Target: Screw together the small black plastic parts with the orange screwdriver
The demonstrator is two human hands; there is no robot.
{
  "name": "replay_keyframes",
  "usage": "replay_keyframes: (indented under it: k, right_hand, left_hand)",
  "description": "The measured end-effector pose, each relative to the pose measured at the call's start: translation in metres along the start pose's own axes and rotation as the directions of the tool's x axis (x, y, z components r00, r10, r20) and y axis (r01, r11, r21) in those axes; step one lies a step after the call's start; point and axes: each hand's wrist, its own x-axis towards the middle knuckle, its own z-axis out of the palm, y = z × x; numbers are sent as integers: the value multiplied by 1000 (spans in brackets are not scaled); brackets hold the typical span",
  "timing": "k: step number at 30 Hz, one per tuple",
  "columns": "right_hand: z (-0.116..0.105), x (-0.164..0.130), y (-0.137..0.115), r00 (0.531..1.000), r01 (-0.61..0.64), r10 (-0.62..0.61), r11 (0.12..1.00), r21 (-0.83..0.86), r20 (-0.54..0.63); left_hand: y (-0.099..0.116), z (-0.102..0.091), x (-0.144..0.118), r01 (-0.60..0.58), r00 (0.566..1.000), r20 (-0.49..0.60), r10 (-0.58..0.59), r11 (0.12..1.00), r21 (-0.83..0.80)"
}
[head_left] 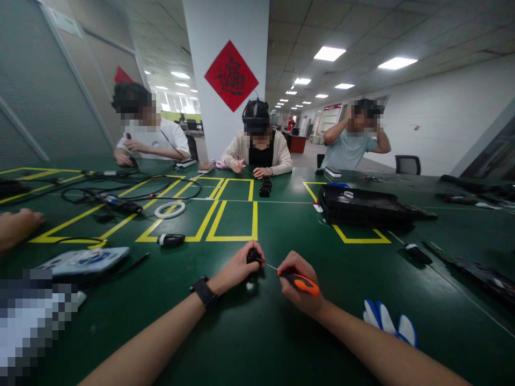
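Observation:
My left hand (238, 266) grips a small black part (253, 255) just above the green table (257, 332); a black watch (204, 292) sits on that wrist. My right hand (296, 283) is closed on a screwdriver with an orange and black handle (302, 282). Its thin metal shaft (271, 266) points left, with the tip at the black part. Both hands hover near the table's front middle, close together.
Yellow tape boxes (235, 217) mark the table. A black stack of trays (358, 206) lies right, a white tape ring (170, 209) and cables (120, 201) left, a blue-white glove (388, 320) by my right arm. Three people sit across; another person's hand (18, 225) rests far left.

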Motion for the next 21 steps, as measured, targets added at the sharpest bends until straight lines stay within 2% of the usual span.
replay_keyframes:
  k: [3,8,16,19,21]
  right_hand:
    - [-1,1,-1,1000,-3,3,1000,-5,0]
    - [0,0,3,993,-117,117,993,30,-12]
    - [-2,1,0,998,38,-37,999,-3,55]
    - [-3,2,0,999,18,-18,1000,-18,49]
    - [-2,1,0,999,-39,40,999,-13,21]
  left_hand:
    - [0,0,0,3,1000,-5,-3,1000,7]
    - [-2,-1,1,0,1000,-22,1,1000,29]
    - [1,0,0,4,1000,-21,-3,1000,14]
    - [1,-1,0,-11,1000,-8,11,1000,9]
    - [0,-1,0,-17,1000,-5,17,1000,12]
